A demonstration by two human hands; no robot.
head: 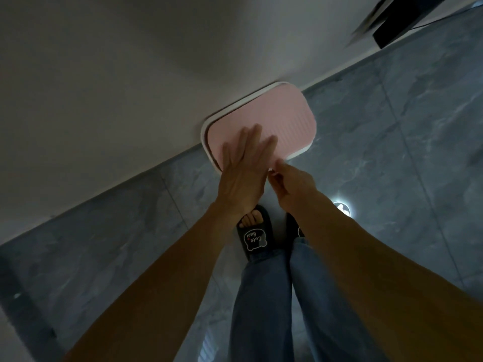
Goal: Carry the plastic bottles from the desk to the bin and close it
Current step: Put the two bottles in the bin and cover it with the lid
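A bin with a white rim (209, 122) and a pink ribbed lid (285, 116) stands on the floor against the wall. The lid lies flat over the bin. My left hand (243, 168) rests palm-down on the near part of the lid, fingers spread. My right hand (290, 182) pinches the lid's near edge between thumb and fingertips. No plastic bottle is in view.
A grey marble-tiled floor (392, 152) meets a pale wall (117, 87). My feet in black slippers (254, 236) stand just before the bin. A dark object (407, 19) sits at the top right corner.
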